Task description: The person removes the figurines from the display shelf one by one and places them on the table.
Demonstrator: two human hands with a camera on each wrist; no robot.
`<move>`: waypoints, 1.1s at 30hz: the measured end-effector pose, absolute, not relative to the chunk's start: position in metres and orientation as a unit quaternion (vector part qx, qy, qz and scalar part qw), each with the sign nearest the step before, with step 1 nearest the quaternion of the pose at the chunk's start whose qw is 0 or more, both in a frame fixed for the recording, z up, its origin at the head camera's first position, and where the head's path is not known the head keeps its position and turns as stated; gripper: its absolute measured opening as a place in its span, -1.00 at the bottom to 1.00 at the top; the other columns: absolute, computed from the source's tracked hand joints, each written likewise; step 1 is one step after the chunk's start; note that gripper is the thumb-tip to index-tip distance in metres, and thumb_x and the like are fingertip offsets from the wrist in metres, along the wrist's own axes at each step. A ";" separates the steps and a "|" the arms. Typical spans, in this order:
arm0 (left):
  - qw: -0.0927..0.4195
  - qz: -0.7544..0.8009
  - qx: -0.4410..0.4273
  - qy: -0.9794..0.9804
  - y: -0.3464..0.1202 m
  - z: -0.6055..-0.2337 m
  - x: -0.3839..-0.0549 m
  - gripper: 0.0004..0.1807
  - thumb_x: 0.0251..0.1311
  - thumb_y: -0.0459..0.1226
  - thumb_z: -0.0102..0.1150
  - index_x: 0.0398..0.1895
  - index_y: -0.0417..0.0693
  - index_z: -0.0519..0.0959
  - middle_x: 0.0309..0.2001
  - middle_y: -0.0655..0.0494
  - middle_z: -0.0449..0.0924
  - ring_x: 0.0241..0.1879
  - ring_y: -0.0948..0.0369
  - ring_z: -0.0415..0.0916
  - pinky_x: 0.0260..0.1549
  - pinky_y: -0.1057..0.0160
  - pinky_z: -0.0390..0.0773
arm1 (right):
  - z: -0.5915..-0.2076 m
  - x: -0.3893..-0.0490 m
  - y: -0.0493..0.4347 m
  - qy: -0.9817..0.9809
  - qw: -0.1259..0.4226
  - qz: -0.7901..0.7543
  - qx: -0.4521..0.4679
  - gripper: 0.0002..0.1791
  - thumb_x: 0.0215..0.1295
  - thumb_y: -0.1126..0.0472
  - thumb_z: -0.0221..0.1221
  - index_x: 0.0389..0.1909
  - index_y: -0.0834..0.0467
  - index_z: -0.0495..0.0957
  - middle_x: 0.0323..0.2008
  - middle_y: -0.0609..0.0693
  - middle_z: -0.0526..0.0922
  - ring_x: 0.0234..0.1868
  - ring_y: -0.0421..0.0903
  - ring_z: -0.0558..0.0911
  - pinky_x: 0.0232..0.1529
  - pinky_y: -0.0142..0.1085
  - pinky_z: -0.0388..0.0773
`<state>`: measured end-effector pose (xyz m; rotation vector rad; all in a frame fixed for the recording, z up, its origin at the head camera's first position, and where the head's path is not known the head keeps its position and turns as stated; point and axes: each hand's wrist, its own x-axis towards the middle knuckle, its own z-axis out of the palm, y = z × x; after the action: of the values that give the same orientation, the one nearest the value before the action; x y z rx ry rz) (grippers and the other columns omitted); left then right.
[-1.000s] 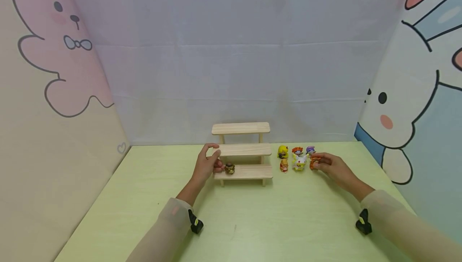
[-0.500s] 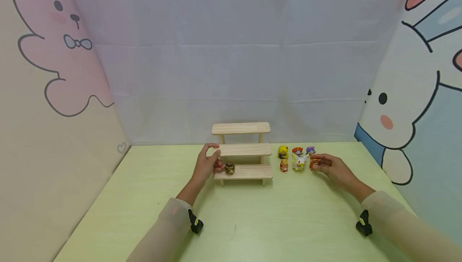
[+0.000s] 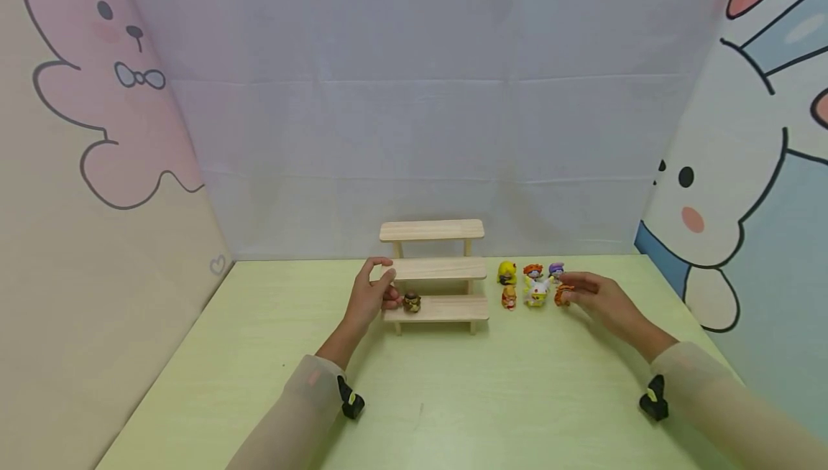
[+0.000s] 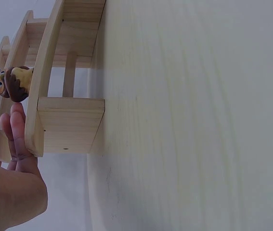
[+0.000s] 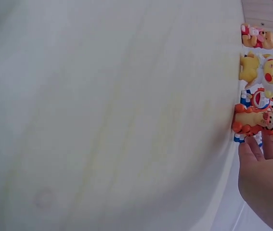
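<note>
A small wooden three-tier shelf (image 3: 446,267) stands at the back of the table. My left hand (image 3: 370,294) grips the left end of its middle board, with thumb and index finger at the edge. Its lower fingers reach to a brown owl figurine (image 4: 18,84) on the lowest board. To the right, my right hand (image 3: 604,302) is beside an orange tiger figurine (image 5: 254,119) that stands upright on the table. In the right wrist view, the fingers (image 5: 271,147) are spread behind the tiger and the thumb is apart from its head.
Left of the tiger stand a yellow figurine in a white hood (image 3: 536,292) and a bear figurine (image 3: 509,297). Behind them are a yellow figurine (image 3: 507,273), a red-haired one (image 3: 533,271) and a purple-hatted one (image 3: 556,269). A pale curtain (image 3: 414,132) hangs behind the table.
My right hand has loosened and lifted slightly, its index finger now clear above the tiger, more of which shows. My left hand, the shelf and the owl have not moved.
</note>
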<state>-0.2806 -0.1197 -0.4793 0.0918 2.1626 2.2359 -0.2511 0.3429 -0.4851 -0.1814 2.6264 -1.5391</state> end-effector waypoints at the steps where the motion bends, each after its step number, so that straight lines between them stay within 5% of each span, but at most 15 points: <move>1: 0.015 0.719 0.030 0.694 -0.120 -0.479 -0.281 -0.72 0.55 -0.23 0.10 0.23 -0.02 0.45 -0.66 0.06 0.56 -0.63 0.19 0.64 -0.58 0.29 0.70 | -0.484 -0.252 0.343 0.867 0.043 -0.492 -0.056 -0.42 0.53 0.10 0.21 0.42 0.30 0.40 0.35 0.33 0.48 0.16 -0.22 0.62 0.03 -0.61 0.49; 7: 0.014 0.721 0.027 0.693 -0.120 -0.479 -0.281 -0.73 0.55 -0.24 0.11 0.22 -0.01 0.45 -0.66 0.06 0.56 -0.63 0.18 0.64 -0.59 0.29 0.70 | -0.472 -0.253 0.342 0.875 0.045 -0.481 -0.041 -0.38 0.57 0.02 0.16 0.47 0.29 0.34 0.41 0.32 0.43 0.39 0.26 0.45 0.31 -0.10 0.55; 11: 0.012 0.718 0.024 0.696 -0.119 -0.479 -0.281 -0.73 0.55 -0.24 0.11 0.22 0.00 0.46 -0.66 0.07 0.57 -0.63 0.19 0.64 -0.60 0.29 0.70 | -0.463 -0.252 0.340 0.872 0.042 -0.487 -0.035 -0.37 0.58 0.01 0.14 0.48 0.27 0.33 0.43 0.31 0.40 0.41 0.29 0.41 0.38 0.18 0.40; 17: 0.012 0.719 0.023 0.695 -0.119 -0.478 -0.280 -0.72 0.54 -0.24 0.11 0.22 -0.02 0.45 -0.65 0.07 0.57 -0.63 0.20 0.64 -0.60 0.31 0.69 | -0.447 -0.251 0.333 0.862 0.031 -0.504 -0.043 -0.31 0.56 -0.06 0.15 0.49 0.28 0.31 0.45 0.32 0.37 0.43 0.32 0.36 0.41 0.33 0.26; 23: 0.015 0.719 0.022 0.694 -0.119 -0.478 -0.280 -0.72 0.55 -0.25 0.11 0.23 -0.02 0.45 -0.65 0.06 0.57 -0.63 0.20 0.63 -0.60 0.30 0.69 | -0.434 -0.246 0.316 0.858 0.029 -0.510 -0.050 -0.26 0.49 -0.15 0.20 0.49 0.21 0.34 0.44 0.30 0.39 0.40 0.29 0.43 0.40 0.29 0.32; 29: 0.014 0.717 0.022 0.696 -0.119 -0.478 -0.280 -0.72 0.55 -0.24 0.10 0.23 -0.01 0.46 -0.65 0.06 0.57 -0.63 0.19 0.64 -0.60 0.29 0.70 | -0.427 -0.243 0.298 0.857 0.027 -0.510 -0.067 -0.34 0.50 -0.09 0.22 0.45 0.19 0.40 0.41 0.23 0.46 0.36 0.18 0.50 0.27 -0.05 0.59; 33: 0.012 0.717 0.021 0.697 -0.119 -0.479 -0.281 -0.72 0.55 -0.23 0.11 0.22 -0.03 0.46 -0.66 0.06 0.57 -0.63 0.20 0.63 -0.61 0.31 0.69 | -0.424 -0.240 0.284 0.853 0.030 -0.515 -0.078 -0.37 0.50 -0.04 0.24 0.44 0.20 0.42 0.38 0.24 0.50 0.33 0.15 0.55 0.23 -0.07 0.61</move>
<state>-0.2810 -0.1189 -0.4788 0.0665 2.1721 2.2343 -0.2398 0.2837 -0.4238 -0.2390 2.6305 -1.5874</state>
